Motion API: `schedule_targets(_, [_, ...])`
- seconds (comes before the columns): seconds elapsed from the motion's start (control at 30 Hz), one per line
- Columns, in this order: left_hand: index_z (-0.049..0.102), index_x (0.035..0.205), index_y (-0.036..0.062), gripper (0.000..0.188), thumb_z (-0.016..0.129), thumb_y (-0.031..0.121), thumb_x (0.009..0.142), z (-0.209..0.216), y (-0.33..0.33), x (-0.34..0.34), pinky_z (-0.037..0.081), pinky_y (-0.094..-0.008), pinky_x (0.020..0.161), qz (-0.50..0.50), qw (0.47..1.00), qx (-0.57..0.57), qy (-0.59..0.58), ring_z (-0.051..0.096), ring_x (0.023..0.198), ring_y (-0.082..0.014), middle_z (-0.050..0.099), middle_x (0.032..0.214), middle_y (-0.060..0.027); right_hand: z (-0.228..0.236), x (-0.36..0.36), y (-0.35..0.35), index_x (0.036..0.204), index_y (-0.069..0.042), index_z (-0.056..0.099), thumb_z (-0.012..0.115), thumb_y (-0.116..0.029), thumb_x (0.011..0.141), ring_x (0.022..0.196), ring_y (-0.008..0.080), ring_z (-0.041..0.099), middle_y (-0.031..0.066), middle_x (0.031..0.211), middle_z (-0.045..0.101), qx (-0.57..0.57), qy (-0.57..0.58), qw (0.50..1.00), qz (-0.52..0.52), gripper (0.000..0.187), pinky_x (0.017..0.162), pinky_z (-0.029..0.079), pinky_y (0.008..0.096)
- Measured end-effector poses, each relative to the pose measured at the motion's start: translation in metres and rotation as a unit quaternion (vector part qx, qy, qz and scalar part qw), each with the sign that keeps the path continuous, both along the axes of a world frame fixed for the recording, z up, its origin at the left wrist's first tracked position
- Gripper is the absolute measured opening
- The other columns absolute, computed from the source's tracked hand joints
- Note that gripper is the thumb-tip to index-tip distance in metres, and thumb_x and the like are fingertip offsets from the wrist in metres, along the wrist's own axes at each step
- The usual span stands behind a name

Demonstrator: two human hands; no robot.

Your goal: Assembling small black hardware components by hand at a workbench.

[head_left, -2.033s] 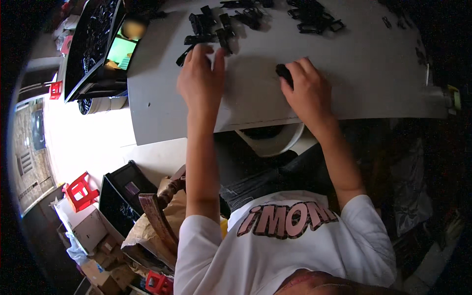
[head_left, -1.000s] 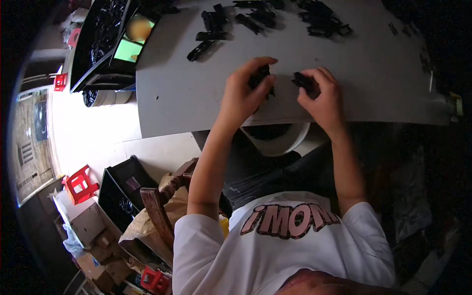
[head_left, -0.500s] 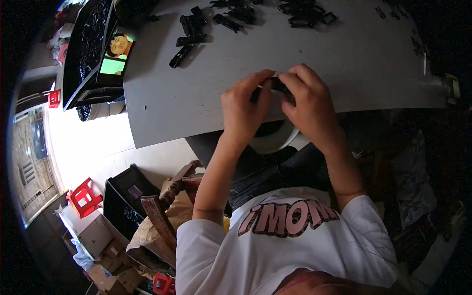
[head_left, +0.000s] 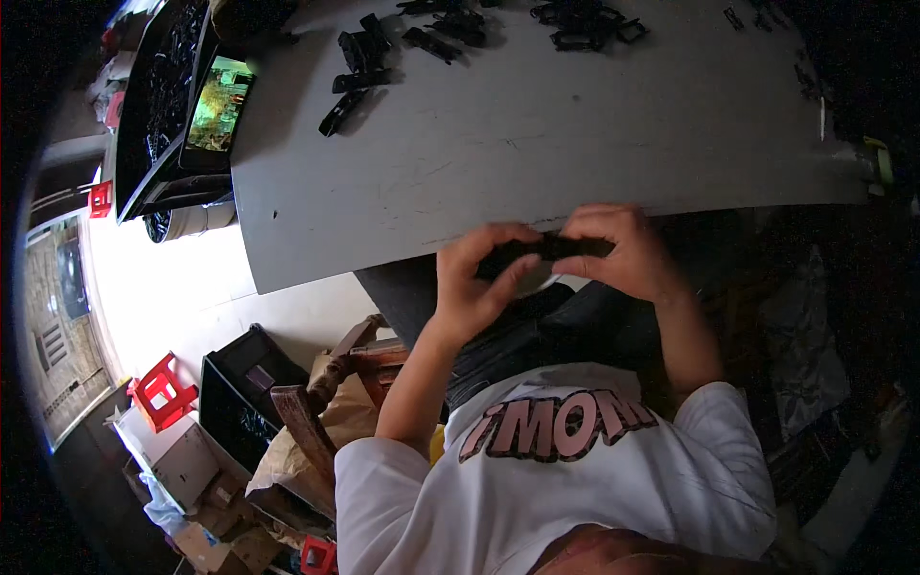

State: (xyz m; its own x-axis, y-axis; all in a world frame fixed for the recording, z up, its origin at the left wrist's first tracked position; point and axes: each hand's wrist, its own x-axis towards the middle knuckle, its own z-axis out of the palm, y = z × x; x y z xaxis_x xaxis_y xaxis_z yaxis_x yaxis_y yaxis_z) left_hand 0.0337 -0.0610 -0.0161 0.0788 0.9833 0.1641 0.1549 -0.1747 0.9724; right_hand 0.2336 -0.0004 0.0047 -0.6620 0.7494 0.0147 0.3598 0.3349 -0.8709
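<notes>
Between my two hands is a long, dark part (head_left: 551,247), held level at the near edge of the grey table (head_left: 402,182). My left hand (head_left: 476,273) grips its left end, thumb below and fingers on top. At the other end my right hand (head_left: 623,251) pinches it the same way. Fingers hide much of the part, and its exact kind cannot be made out. Farther back on the tabletop lie black plastic parts (head_left: 360,50), loosely heaped, with an elongated black piece (head_left: 340,113) closest to me. Another pile of black frame-like parts (head_left: 585,24) lies right of these.
A phone (head_left: 217,110) with a lit screen leans on a black crate (head_left: 171,105) full of small dark parts at the left. Below stand a wooden chair (head_left: 307,422), a black bin (head_left: 230,393) and a red stool (head_left: 165,391). A pale ring-shaped object (head_left: 539,280) shows beneath my hands.
Both hands have come toward my body with the dark part, from over the tabletop to its near edge. My right hand has turned more sideways. The phone's picture has changed.
</notes>
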Motion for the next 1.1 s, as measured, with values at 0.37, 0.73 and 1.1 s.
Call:
schedule_targets(0.37, [0.062,0.102,0.0074,0.030,0.062,0.012,0.072,-0.035,-0.007,0.008,0.049,-0.0389,0.076,-0.163,0.885,0.157,0.407,0.058,0.091,-0.0305,0.059,0.104,-0.0108,-0.039,-0.027,0.126,0.117,-0.010,0.056,0.055,-0.032,0.091,0.069,0.0201,0.059,0.0072,0.089,0.063,0.266,-0.139,0.932,-0.206,0.034,0.060,0.048,0.0332])
schedule_targets(0.73, [0.060,0.098,0.0067,0.020,0.057,0.013,0.079,-0.018,0.193,-0.022,0.043,-0.0429,0.086,0.188,0.779,0.266,0.536,0.054,0.097,-0.0307,0.058,0.102,-0.0116,-0.041,-0.017,0.090,0.104,-0.015,0.051,0.051,-0.024,0.091,0.072,0.0347,0.061,0.0116,0.089,0.058,0.364,-0.282,0.856,-0.236,0.015,0.057,0.049,0.0452])
schedule_targets(1.1, [0.058,0.105,0.0088,0.035,0.065,0.017,0.072,-0.005,0.141,-0.017,0.037,-0.0418,0.092,0.056,0.897,0.229,0.374,0.052,0.099,-0.0293,0.057,0.103,-0.0089,-0.027,0.023,0.060,0.111,-0.011,0.054,0.059,-0.016,0.088,0.073,0.0305,0.064,0.0099,0.100,0.061,0.310,-0.220,0.902,-0.206,0.024,0.059,0.051,0.0374])
